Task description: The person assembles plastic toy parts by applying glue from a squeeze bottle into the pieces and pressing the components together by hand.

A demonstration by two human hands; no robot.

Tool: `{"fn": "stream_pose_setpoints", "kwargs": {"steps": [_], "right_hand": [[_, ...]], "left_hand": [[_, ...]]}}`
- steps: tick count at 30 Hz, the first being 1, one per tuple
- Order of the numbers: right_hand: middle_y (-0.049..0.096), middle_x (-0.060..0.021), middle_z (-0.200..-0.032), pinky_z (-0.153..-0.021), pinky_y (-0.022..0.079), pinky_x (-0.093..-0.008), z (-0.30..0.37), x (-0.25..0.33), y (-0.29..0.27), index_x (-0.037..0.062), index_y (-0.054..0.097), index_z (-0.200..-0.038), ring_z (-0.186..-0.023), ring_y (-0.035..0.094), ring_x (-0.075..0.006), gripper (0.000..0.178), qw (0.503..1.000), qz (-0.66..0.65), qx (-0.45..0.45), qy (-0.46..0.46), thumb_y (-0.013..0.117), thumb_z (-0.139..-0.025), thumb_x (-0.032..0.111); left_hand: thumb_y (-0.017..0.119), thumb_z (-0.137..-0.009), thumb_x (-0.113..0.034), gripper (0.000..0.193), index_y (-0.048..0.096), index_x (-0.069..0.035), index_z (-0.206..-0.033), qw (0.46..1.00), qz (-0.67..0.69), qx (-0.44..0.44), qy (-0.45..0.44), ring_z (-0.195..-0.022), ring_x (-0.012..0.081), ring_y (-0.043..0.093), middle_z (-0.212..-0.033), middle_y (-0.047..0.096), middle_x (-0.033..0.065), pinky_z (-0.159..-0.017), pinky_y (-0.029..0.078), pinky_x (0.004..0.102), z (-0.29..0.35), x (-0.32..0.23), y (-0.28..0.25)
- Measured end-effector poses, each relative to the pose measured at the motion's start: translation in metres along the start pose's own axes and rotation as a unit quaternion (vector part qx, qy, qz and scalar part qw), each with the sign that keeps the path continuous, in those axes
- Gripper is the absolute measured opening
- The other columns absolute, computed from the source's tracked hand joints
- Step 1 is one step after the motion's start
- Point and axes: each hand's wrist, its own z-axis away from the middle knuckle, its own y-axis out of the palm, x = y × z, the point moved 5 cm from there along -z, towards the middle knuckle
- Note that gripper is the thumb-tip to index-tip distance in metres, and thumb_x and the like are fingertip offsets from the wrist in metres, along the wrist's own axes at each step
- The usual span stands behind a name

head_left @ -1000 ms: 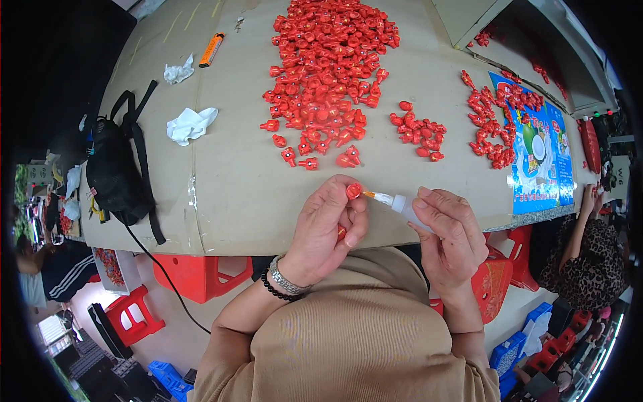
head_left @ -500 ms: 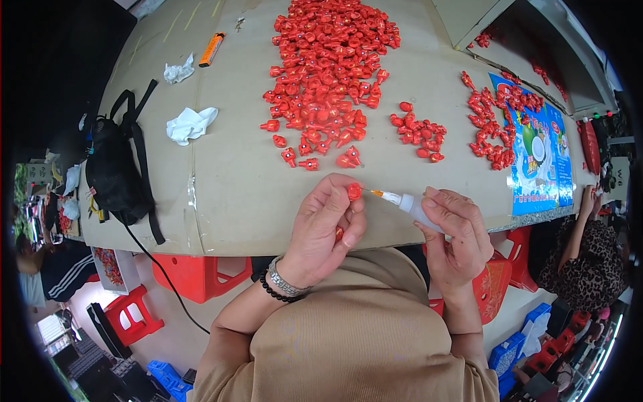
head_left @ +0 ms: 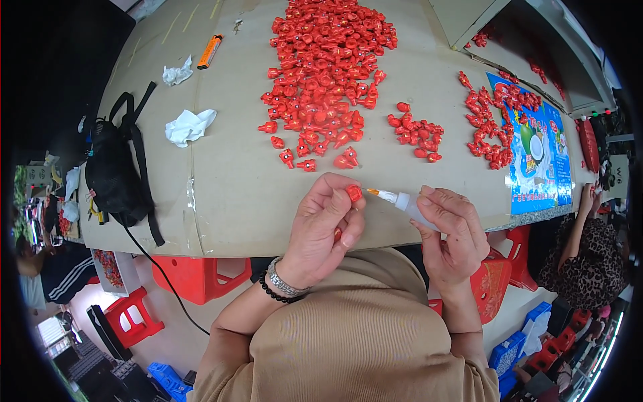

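Note:
Between the thumb and forefinger of my left hand point(head_left: 327, 224) is a small red plastic piece point(head_left: 353, 193), its round face turned up. Another bit of red shows lower down, among the curled fingers of that hand. My right hand point(head_left: 453, 231) grips a translucent white glue bottle point(head_left: 414, 209), tilted to the left. Its narrow nozzle point(head_left: 380, 194), orange near the end, points at the red piece, and the fine tip is at or very close to its edge. Beyond my hands lies a large heap of similar red pieces point(head_left: 328, 60), with a few strays at its near end.
A smaller red cluster point(head_left: 416, 134) lies right of the heap; more red pieces point(head_left: 487, 120) spread beside a blue printed sheet point(head_left: 539, 151). Crumpled tissues point(head_left: 190, 127), an orange cutter point(head_left: 210, 51) and a black bag point(head_left: 117, 171) are at left. A grey cabinet point(head_left: 469, 20) stands far right.
The glue bottle has shifted slightly left with my right hand. The red piece in my left hand has turned a little. The rest of the scene is nearly the same.

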Motion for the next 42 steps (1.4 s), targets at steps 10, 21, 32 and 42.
{"fn": "stream_pose_setpoints", "kwargs": {"steps": [10,21,32,42], "right_hand": [[0.064,-0.0162,-0.09,-0.068,0.054,-0.0316,0.0,-0.002,-0.003,-0.0008,0.063,-0.095,-0.08,0.065,-0.0266,0.031,0.998,-0.049,-0.02,0.04,0.073,-0.067,-0.008],[0.064,-0.0161,-0.089,-0.066,0.054,-0.0312,0.001,-0.004,-0.001,-0.0007,0.063,-0.093,-0.08,0.065,-0.0266,0.03,0.997,-0.056,-0.024,0.045,0.073,-0.066,-0.008],[0.064,-0.0163,-0.09,-0.066,0.055,-0.0312,0.001,-0.003,-0.003,-0.0014,0.063,-0.094,-0.082,0.066,-0.0266,0.03,0.996,-0.066,-0.019,0.056,0.073,-0.066,-0.009],[0.064,-0.0159,-0.093,-0.07,0.053,-0.0308,0.009,-0.023,0.006,-0.0022,0.063,-0.094,-0.086,0.064,-0.0239,0.03,0.974,-0.17,-0.024,0.146,0.073,-0.066,-0.007]], "left_hand": [[0.055,-0.093,-0.02,0.018,0.05,-0.009,-0.106,0.998,-0.022,0.024,0.061,-0.049,0.0065,0.041,-0.098,0.063,0.0043,-0.043,0.031,0.019,-0.001,-0.008,0.0],[0.057,-0.092,-0.01,0.015,0.051,-0.006,-0.105,0.995,-0.032,0.014,0.098,-0.05,0.0064,0.042,-0.092,0.061,0.001,-0.045,0.03,0.0192,0.0,-0.013,0.004],[0.056,-0.092,-0.01,0.015,0.051,-0.007,-0.106,0.995,-0.026,-0.006,0.099,-0.05,0.0068,0.042,-0.093,0.06,0.0025,-0.045,0.03,0.019,0.0,-0.016,0.003],[0.054,-0.094,-0.023,0.02,0.051,-0.01,-0.108,0.998,0.067,0.018,0.009,-0.049,0.0054,0.04,-0.097,0.062,0.0032,-0.044,0.029,0.019,-0.003,-0.005,-0.003]]}}
